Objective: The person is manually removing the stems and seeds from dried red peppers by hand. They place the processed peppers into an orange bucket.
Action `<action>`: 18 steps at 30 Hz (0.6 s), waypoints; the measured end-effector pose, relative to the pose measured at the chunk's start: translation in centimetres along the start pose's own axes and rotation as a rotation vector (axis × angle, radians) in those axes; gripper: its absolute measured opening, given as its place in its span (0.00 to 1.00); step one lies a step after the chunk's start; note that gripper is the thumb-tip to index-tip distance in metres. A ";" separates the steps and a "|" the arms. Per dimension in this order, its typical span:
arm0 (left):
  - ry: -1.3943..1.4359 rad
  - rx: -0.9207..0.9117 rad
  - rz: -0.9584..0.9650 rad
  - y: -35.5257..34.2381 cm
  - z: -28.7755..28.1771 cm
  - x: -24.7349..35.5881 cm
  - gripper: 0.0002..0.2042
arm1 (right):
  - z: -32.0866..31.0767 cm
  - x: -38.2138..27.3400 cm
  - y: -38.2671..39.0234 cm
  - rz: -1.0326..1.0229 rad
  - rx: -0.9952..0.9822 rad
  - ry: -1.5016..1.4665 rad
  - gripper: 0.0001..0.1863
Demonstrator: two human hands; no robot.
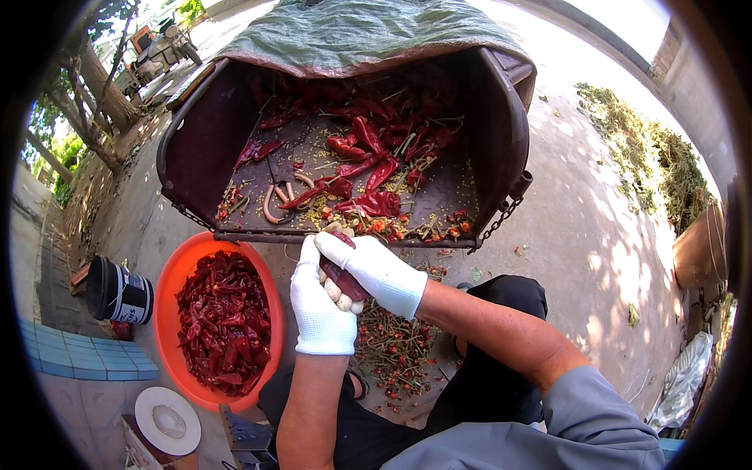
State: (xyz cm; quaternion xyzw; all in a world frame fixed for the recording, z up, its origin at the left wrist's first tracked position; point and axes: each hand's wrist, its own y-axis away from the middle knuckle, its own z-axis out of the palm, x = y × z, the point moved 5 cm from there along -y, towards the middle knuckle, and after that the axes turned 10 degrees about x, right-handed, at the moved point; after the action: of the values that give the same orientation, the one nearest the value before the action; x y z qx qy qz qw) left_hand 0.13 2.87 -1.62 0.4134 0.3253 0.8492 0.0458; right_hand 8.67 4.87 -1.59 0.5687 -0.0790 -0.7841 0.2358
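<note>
Both my hands wear white knit gloves and meet just in front of the open end of a dark metal cart bed. Between them is a dark red dried chili pepper. My left hand has its fingers curled around the pepper from below. My right hand grips it from above, thumb and fingers close to its upper end. Loose red chili peppers lie in the bed among yellow seeds and stem bits. Scissors with pinkish handles rest near the bed's front left.
An orange basin of red pepper pieces stands at left, beside a black bucket lying tilted. Stem scraps cover the ground between my legs. Green woven sheeting drapes the cart's far end. A chain hangs at its right corner.
</note>
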 end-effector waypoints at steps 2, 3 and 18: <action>0.026 0.042 -0.001 0.1 0.4 -0.1 0.19 | -0.1 0.1 -0.1 0.006 0.000 0.015 0.19; 0.021 0.024 -0.008 0.1 0.4 -0.1 0.19 | -0.1 0.0 0.0 0.003 0.006 0.012 0.19; -0.009 -0.009 -0.003 0.0 0.0 0.0 0.19 | -0.2 0.0 0.0 0.000 0.014 0.029 0.19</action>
State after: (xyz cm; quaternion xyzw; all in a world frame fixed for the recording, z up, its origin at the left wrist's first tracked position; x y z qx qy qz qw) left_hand 0.12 2.86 -1.64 0.4167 0.3218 0.8487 0.0503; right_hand 8.87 4.88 -1.65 0.5815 -0.0808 -0.7753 0.2330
